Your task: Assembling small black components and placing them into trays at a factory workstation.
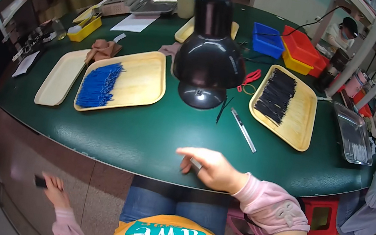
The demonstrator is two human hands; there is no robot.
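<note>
My right hand [213, 168] is over the front edge of the green table, its fingers curled around a small grey metallic-looking piece [195, 164] whose kind I cannot make out. Off the table at the lower left, my left hand [54, 190] pinches a small dark block-like object [40, 182], slightly blurred. Beyond the right hand lies a utility knife [244, 132] with a silver body. Next to it are a few thin black strips [223, 110]. A cream tray [144, 79] carries a pile of blue tubes [99, 86]; another tray [297, 124] holds black ones [276, 95].
A black desk lamp [210, 61] stands mid-table. Red-handled scissors [251, 78] lie to its right. Further off are a blue bin [267, 40], red bins [302, 46], a narrow cream tray [52, 88] and a metal tray [354, 131]. Other people sit around the table.
</note>
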